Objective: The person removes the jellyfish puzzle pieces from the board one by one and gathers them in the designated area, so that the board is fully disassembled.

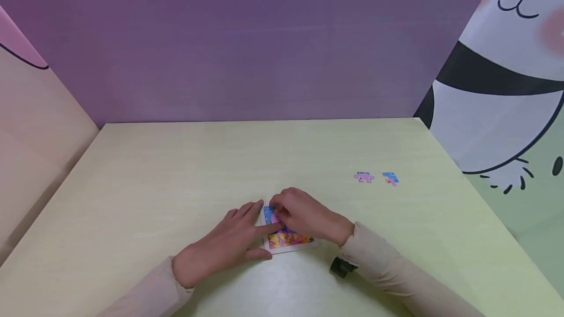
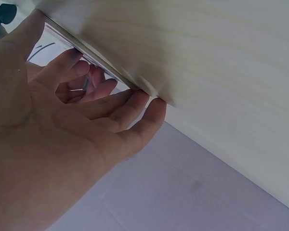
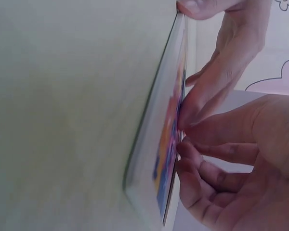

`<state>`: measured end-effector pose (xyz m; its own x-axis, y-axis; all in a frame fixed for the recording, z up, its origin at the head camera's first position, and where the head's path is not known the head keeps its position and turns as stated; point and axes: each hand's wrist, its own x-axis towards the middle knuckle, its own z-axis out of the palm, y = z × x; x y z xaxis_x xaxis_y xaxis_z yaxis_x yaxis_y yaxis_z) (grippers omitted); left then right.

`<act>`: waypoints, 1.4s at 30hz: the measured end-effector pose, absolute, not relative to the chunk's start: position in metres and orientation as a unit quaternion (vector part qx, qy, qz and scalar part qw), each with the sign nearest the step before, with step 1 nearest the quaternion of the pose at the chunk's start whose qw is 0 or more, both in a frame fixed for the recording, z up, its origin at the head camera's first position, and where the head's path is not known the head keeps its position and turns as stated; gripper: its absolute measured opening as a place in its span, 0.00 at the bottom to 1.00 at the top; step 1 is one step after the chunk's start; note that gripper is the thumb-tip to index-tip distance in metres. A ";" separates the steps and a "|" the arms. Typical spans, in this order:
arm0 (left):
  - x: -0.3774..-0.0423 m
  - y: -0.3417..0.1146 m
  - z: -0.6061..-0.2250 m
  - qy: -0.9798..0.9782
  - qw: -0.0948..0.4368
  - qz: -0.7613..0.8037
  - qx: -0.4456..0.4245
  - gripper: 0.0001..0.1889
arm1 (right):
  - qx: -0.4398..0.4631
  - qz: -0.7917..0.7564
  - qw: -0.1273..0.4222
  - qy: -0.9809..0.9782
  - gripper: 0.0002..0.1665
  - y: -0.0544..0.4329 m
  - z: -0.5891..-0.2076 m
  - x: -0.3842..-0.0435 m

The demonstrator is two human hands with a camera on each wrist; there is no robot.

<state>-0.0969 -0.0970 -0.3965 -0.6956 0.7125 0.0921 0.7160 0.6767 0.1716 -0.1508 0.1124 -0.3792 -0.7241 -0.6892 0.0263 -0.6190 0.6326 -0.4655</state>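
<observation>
Two hands, my own, meet over a small white-bordered picture board (image 1: 288,249) in the head view; it lies flat on a pale table (image 1: 176,170), near the middle of its front part, and whatever lettering its bright blue, pink and yellow print may carry is too small to read. My left hand (image 1: 226,238) comes in from the lower left, palm down, fingers spread and mostly straight: the index finger lies across the picture, the thumb rests by the near corner, the others reach toward the far left corner. My right hand (image 1: 304,214) comes from the lower right, bent inward, its fingertips drawn close together at the picture's far left part; I cannot tell whether a piece is pinched between them. Beyond it, to the right, two loose puzzle pieces lie just apart: a pink one (image 1: 364,177) and a blue-and-pink one (image 1: 390,178). A black object (image 1: 342,267) shows beneath my right cuff. In the left wrist view, the board is almost edge-on; my left thumb is at one end of its edge and my outer fingertips near the other, hardly curled, with my right fingers bunched behind. In the right wrist view, my left index finger presses the picture's surface, while my right thumb and fingers bend together right beside it, nearly closed.
</observation>
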 end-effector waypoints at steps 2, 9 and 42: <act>-0.097 -0.097 -0.397 -0.915 0.011 -0.098 -0.390 0.32 | -0.363 -0.229 0.075 0.900 0.09 0.112 -0.380 -0.150; -0.098 -0.097 -0.399 -0.915 0.017 -0.094 -0.391 0.31 | -0.344 -0.233 0.084 0.906 0.15 0.111 -0.382 -0.148; -0.099 -0.097 -0.405 -0.912 0.012 -0.109 -0.396 0.31 | -0.327 -0.194 0.046 0.924 0.15 0.113 -0.383 -0.146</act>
